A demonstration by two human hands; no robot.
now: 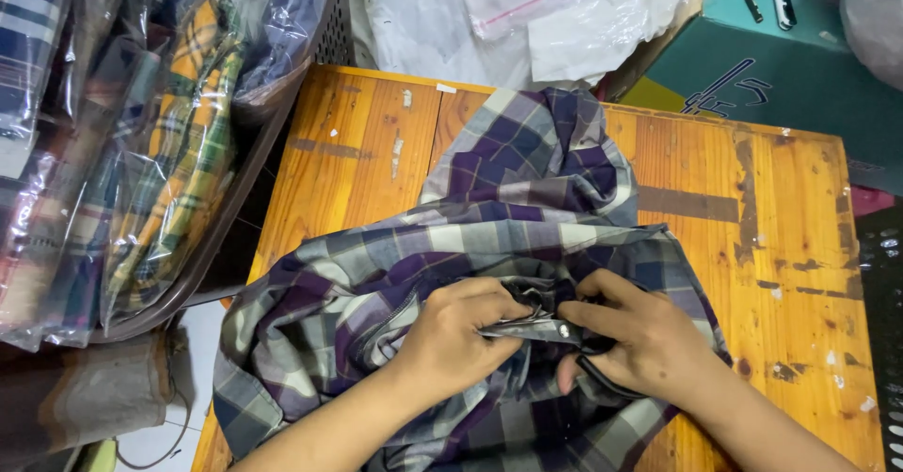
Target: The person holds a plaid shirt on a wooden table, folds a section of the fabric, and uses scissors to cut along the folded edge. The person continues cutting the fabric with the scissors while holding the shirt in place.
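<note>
My left grip (pixel 470 326) is pinching shut on a bunched fold of the purple, grey and white plaid cotton shirt (pixel 499 237), and my right grip (pixel 625 336) is closing on the same fold from the other side, thumb and fingers pressing the cloth edge where a small shiny fastener is showing between the two hands. The shirt is lying crumpled across the worn orange wooden tabletop (pixel 781 218), filling the centre and lower middle of the frame, with one part trailing up toward the top edge. I am judging that I am working at the shirt's front opening, handling the fastening along the placket. The next move, as I read it, is calling for a steady pinch on both sides and a small, careful pull so the cloth does not slip. At the left of the frame, bagged plaid garments in clear plastic (pixel 179 152) are sitting in a brown basket.
</note>
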